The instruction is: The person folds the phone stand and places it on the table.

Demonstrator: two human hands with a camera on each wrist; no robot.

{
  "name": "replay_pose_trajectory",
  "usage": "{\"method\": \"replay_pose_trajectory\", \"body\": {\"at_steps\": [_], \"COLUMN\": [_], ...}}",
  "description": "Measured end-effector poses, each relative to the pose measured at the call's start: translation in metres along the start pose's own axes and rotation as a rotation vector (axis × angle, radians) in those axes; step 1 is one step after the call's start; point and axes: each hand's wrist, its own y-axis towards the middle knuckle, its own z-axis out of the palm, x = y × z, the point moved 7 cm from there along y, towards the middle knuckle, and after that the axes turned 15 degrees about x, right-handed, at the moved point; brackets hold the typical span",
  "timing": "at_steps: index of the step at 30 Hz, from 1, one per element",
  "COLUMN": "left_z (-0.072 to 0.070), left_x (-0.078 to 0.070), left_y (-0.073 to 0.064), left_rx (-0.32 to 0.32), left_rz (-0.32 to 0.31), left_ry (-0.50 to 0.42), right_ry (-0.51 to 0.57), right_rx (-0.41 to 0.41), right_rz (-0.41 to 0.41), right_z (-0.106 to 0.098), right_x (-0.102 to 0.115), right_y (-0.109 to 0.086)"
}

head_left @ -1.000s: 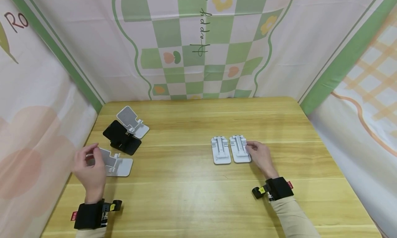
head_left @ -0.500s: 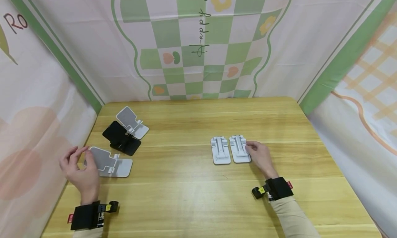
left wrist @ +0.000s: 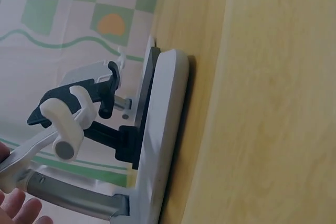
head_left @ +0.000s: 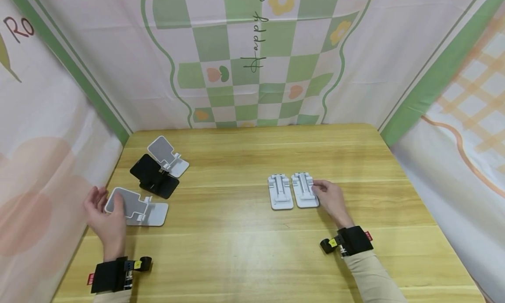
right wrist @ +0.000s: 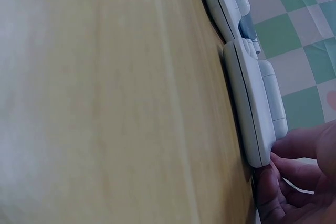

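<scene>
At the left in the head view, an unfolded white phone stand [head_left: 156,213] has its grey-padded plate tilted up. My left hand [head_left: 107,224] holds that plate by its left end, thumb across the grey face and fingers behind. The left wrist view shows the stand's metal arm [left wrist: 76,195] rising from its white base [left wrist: 165,114]. On the right, my right hand [head_left: 332,202] pinches the right edge of a folded white phone stand [head_left: 304,192] lying flat. Its thumb touches the stand's side in the right wrist view, with the other fingers [right wrist: 270,190] curled below.
Behind the left stand are an unfolded black phone stand [head_left: 165,187] and another white one [head_left: 161,148], close together. A second folded white stand [head_left: 281,193] lies just left of the held one. Patterned cloth [head_left: 158,101] borders the wooden table [head_left: 236,259].
My left hand shifted left along the unfolded white stand's plate, then its thumb came down onto the grey face with fingers behind. My right hand and the folded stands have stayed put.
</scene>
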Motion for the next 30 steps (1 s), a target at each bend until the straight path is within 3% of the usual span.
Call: {"method": "replay_pose_trajectory", "body": {"at_steps": [3,8,13,27,30], "left_z": [0.002,0.003,0.005,0.008,0.007], "left_x": [0.004,0.010,0.020,0.016,0.018], "left_y": [0.000,-0.006,-0.012,-0.017,-0.018], "left_rx": [-0.005,-0.021,0.001,-0.007,-0.019], "left_rz": [-0.041,-0.118,-0.205,-0.149,-0.157], "left_ry": [0.005,0.097,0.130,0.149,0.111], "right_ry": [0.002,0.005,0.013,0.031,0.054], "right_rx": [0.001,0.001,0.000,0.010,0.010], "right_rz": [0.007,0.013,0.015,0.036,0.049], "right_z": [0.000,-0.001,0.000,0.000,-0.001], "right_x": [-0.001,-0.001,-0.001,0.000,-0.001], "right_y": [0.000,0.000,-0.001,-0.001,-0.002]}}
